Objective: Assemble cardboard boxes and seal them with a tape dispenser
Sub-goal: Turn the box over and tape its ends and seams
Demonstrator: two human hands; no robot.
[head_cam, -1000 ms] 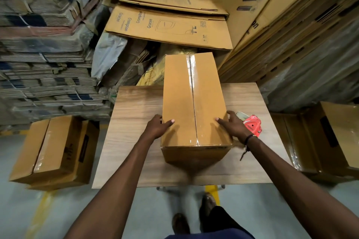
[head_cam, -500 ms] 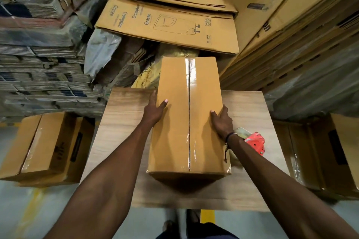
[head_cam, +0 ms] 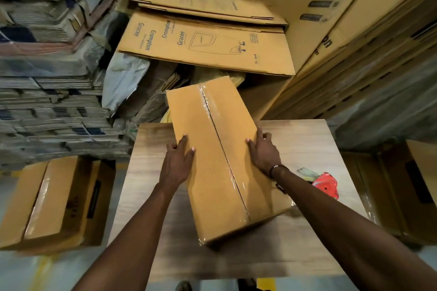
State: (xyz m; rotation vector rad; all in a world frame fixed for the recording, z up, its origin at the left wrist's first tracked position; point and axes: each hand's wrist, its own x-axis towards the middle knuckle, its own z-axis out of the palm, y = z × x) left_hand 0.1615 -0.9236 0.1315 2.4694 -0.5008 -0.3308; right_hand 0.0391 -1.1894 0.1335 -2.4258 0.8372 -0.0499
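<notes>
Here, both hands, left (head_cam: pixel 177 160) and right (head_cam: pixel 262 152), grip the taped brown cardboard box (head_cam: pixel 222 160) on the wooden worktop (head_cam: pixel 307 139); right of the box lies a red tape dispenser (head_cam: pixel 325 184).

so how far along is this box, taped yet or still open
Done: the box on the table has its top flaps closed, with clear tape along the centre seam. The tape dispenser lies on the table, not held. In hand: the left hand and right hand grip the box's long sides. Left: probably moving it off; taped boxes sit on the floor. Its underside is hidden.
</notes>
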